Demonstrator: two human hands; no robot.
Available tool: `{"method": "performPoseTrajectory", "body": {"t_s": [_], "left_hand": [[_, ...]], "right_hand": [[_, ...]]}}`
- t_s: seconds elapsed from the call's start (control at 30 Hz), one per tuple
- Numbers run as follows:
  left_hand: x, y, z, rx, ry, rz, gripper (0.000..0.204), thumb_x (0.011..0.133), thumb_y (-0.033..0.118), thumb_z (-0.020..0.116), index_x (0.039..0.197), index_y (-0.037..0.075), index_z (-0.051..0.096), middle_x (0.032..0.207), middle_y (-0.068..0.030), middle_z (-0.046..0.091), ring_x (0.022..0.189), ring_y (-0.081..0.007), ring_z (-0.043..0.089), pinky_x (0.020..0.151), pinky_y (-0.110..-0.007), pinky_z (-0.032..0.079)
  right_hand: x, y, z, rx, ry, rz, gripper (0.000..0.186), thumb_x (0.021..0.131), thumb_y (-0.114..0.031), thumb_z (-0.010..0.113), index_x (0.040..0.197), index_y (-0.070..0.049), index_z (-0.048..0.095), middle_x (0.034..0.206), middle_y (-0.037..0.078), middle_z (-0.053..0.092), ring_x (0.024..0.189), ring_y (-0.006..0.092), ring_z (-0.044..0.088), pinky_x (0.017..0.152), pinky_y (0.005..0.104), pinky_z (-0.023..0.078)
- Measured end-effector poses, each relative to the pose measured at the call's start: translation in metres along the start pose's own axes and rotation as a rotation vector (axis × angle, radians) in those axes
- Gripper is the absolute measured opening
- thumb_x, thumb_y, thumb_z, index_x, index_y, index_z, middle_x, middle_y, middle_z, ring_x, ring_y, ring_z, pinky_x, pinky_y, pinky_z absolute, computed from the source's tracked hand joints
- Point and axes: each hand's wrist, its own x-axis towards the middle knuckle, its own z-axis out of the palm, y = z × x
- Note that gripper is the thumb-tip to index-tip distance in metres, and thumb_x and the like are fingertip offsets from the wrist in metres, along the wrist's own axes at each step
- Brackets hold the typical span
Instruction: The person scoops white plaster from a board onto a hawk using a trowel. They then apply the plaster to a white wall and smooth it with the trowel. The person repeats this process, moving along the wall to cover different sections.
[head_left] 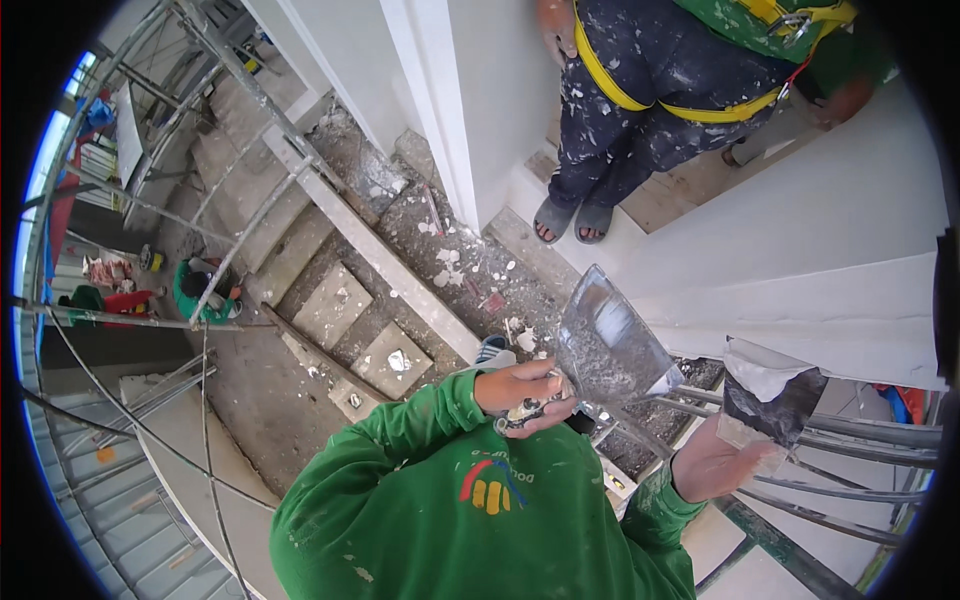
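Gripping a wide trowel (607, 338) by its handle, the left hand (525, 396) is closed tight at chest height, the plaster-flecked blade tilting up to the right. Beside it, the right hand (718, 462) lies open, palm up, under a dark hawk (768, 392) carrying white plaster. Both stand over scaffold bars (850, 470). Another person's sandalled feet (572, 220) stand on the ledge above.
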Motion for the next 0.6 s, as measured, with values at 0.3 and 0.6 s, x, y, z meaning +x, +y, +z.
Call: {"method": "performPoseTrajectory", "body": {"t_s": [0.3,0.6], "left_hand": [[0.022,0.007,0.066,0.124,-0.113,0.046,0.033,0.101,0.019,0.044,0.122,-0.004,0.036,0.067,-0.0022,0.037,0.05,-0.0089,0.045,0.031,-0.019,0.035],[0.024,-0.028,0.095,0.14,0.231,0.085,0.024,0.101,0.018,0.044,0.117,0.001,0.04,0.068,-0.003,0.038,0.051,-0.0096,0.043,0.031,-0.019,0.036]], "right_hand": [[0.03,-0.01,-0.029,-1.188,-1.058,-0.036,0.04,0.087,-0.005,0.057,0.125,0.005,0.054,0.115,0.017,0.051,0.107,0.0335,0.048,0.091,0.0485,0.042],[-0.012,0.013,-0.018,-0.721,-0.712,0.111,0.042,0.094,-0.029,0.055,0.118,0.004,0.054,0.109,0.014,0.051,0.098,0.0264,0.051,0.08,0.0391,0.045]]}}
